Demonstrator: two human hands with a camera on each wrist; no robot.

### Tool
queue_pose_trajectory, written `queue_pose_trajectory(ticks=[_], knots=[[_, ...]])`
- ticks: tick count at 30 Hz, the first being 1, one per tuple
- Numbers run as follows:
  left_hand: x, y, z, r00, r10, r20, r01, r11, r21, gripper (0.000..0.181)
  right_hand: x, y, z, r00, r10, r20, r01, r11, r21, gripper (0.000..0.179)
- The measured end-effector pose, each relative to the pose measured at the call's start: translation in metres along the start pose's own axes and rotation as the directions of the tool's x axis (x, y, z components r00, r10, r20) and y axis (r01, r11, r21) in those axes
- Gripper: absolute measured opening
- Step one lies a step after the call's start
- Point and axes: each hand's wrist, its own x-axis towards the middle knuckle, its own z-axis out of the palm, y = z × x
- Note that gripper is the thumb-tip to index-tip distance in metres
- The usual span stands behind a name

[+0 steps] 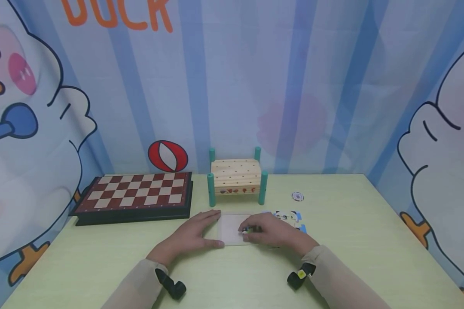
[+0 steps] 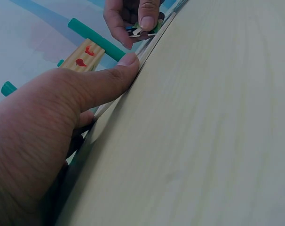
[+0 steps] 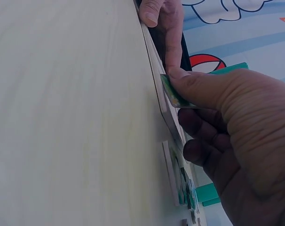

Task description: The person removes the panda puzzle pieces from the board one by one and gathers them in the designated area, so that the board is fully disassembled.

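Note:
A flat white puzzle board point(image 1: 230, 225) lies on the table in front of the person. At its left end rests the left hand point(image 1: 189, 234), thumb by the near corner and fingers stretched toward the far corner. Over the board's right part, the right hand point(image 1: 272, 229) pinches a small puzzle piece point(image 3: 176, 96) between thumb and fingers; green and dark print shows on it. Much of this piece is covered by the fingers. More printed puzzle pieces point(image 1: 290, 216), with blue and black-and-white pictures, lie to the right, partly behind the right hand.
A wooden toy bed-like stand point(image 1: 236, 171) with green posts stands behind the board. To the left is a folded chessboard box point(image 1: 135, 193). A round patterned chip point(image 1: 297, 196) lies at the back right. A printed curtain point(image 1: 232, 86) surrounds the table point(image 1: 371, 257).

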Motion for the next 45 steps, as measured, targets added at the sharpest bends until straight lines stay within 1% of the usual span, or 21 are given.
queue_pose_trajectory(ticks=[6,11,19,24,29,33,37,43,45], knots=[[0.000,0.000,-0.001,1.000,-0.004,0.004,0.004,1.000,0.001,0.095,-0.001,-0.002,-0.001,1.000,0.017,-0.012,-0.017,0.999,0.033,0.020],[0.000,-0.001,-0.001,1.000,-0.012,0.012,0.012,1.000,0.005,0.096,-0.002,-0.005,-0.003,1.000,-0.002,-0.024,0.003,0.999,0.042,0.020],[-0.001,0.002,-0.001,1.000,-0.004,0.001,0.004,1.000,0.004,0.095,-0.004,-0.006,-0.007,0.999,-0.024,-0.038,0.025,0.999,0.033,0.021],[-0.002,0.003,-0.002,1.000,0.000,0.004,0.000,1.000,0.001,0.095,-0.007,-0.002,-0.009,0.999,-0.007,-0.046,0.008,1.000,0.015,0.021],[-0.002,0.003,-0.001,1.000,-0.008,0.004,0.008,1.000,-0.006,0.095,-0.016,0.003,-0.013,0.997,0.012,-0.074,-0.012,1.000,0.001,0.022],[-0.002,0.002,-0.001,1.000,-0.013,0.005,0.013,1.000,-0.011,0.096,-0.025,0.012,-0.017,0.995,0.035,-0.093,-0.031,0.998,0.048,0.020],[-0.002,0.003,-0.001,1.000,-0.010,0.001,0.010,1.000,-0.012,0.096,-0.036,0.021,-0.023,0.990,0.083,-0.110,-0.075,0.995,0.069,0.021],[-0.002,0.003,-0.001,1.000,-0.008,0.001,0.008,1.000,-0.008,0.096,-0.054,0.034,-0.034,0.981,0.108,-0.159,-0.107,0.994,0.018,0.020],[-0.002,0.003,-0.001,1.000,-0.008,0.000,0.008,1.000,-0.009,0.096,-0.061,0.039,-0.038,0.976,0.134,-0.172,-0.135,0.991,0.008,0.021]])
